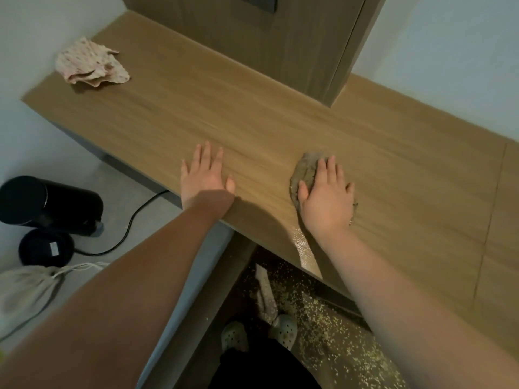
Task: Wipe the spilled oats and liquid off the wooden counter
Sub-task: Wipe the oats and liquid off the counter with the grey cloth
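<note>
My right hand lies flat, fingers straight, pressing a damp grey-brown cloth onto the wooden counter near its front edge. A wet shiny streak runs from under that wrist to the counter's edge. My left hand rests flat on the bare wood to the left, fingers spread, holding nothing. Spilled oats lie scattered on the dark floor below the counter.
A crumpled pink patterned cloth sits at the counter's far left. A wooden cabinet column stands on the counter's back. On the floor at left lie a black kettle, its base with a cord, and a drawstring bag. My shoes stand among the oats.
</note>
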